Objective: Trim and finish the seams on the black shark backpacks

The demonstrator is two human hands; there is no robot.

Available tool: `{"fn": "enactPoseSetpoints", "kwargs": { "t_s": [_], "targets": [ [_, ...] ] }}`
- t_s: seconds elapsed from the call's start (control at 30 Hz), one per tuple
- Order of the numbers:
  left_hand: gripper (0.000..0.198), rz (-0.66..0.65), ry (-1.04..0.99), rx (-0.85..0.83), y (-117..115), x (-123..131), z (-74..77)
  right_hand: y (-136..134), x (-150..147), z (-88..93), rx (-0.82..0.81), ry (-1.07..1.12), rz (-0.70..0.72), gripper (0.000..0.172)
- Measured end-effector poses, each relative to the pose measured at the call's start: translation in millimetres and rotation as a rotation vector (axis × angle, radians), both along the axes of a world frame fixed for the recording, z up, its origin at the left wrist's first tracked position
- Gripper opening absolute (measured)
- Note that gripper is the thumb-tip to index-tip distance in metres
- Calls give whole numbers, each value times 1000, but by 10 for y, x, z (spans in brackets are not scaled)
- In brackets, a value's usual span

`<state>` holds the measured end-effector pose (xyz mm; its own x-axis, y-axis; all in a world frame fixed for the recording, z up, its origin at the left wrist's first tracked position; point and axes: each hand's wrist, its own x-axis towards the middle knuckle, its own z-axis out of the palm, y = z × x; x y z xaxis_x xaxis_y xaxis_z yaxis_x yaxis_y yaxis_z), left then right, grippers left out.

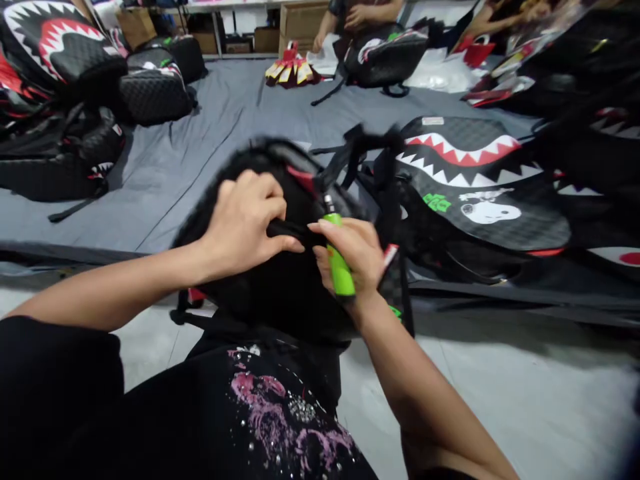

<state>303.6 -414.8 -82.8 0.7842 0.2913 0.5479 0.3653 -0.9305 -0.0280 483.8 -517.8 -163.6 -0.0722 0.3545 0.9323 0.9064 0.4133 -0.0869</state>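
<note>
A black backpack (280, 293) rests against my front at the table's near edge, blurred in parts. My left hand (247, 223) is closed on a black strap (293, 230) of the bag, with the thumb along its lower side. My right hand (353, 257) holds a lime-green lighter (340, 263), its metal tip pointing up and away from me. The right thumb and fingertips are also at the end of the strap, close to the left thumb. No flame shows. A red patch (301, 179) is visible on the bag's far part.
Grey cloth covers the table (220, 127). To the right lies a shark-mouth backpack (475, 167); several more bags (155, 90) are piled at the left. Across the table are red-and-yellow tags (290, 70), clear plastic (445, 70) and a co-worker's hands (360, 15) by another backpack (385, 57).
</note>
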Motion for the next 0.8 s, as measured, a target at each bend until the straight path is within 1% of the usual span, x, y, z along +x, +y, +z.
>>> {"fn": "enactPoseSetpoints", "kwargs": {
  "t_s": [0.07,0.1,0.13,0.17,0.2,0.27,0.33,0.4,0.43,0.47,0.57,0.6,0.63,0.7,0.77,0.8],
  "targets": [
    [41,-21,119,-49,162,33,-323,149,46,-212,-73,-73,-4,25],
    [42,-37,164,-41,266,39,-445,209,66,-321,-107,-87,-26,22],
    [44,-41,182,-13,375,24,-526,252,85,-417,-128,-90,-48,19],
    [45,-28,174,19,482,-16,-562,277,103,-491,-135,-84,-69,17],
    [46,-5,147,44,580,-77,-559,286,119,-541,-130,-77,-79,16],
    [41,22,93,50,721,-229,-468,276,146,-574,-108,-69,-65,17],
    [33,0,79,18,769,-332,-342,262,156,-550,-83,-61,-56,21],
    [28,-54,76,-14,735,-301,-251,256,129,-516,-70,-32,-60,27],
    [31,-82,72,-22,705,-226,-230,252,99,-506,-61,-16,-64,29],
    [40,-104,74,-29,677,-115,-223,244,57,-506,-51,3,-68,31],
    [85,-125,176,-46,672,344,-274,178,-103,-565,-49,94,-61,35],
    [95,-113,233,-49,701,503,-306,143,-151,-600,-61,128,-56,35],
    [99,-95,291,-50,739,647,-343,105,-186,-638,-81,155,-54,34],
    [100,-59,384,-38,816,867,-415,35,-203,-710,-132,171,-61,32],
    [103,-61,432,-8,861,979,-471,-11,-149,-761,-181,156,-66,30],
    [106,-84,441,14,867,996,-491,-24,-105,-775,-206,159,-58,30]
  ]
}}
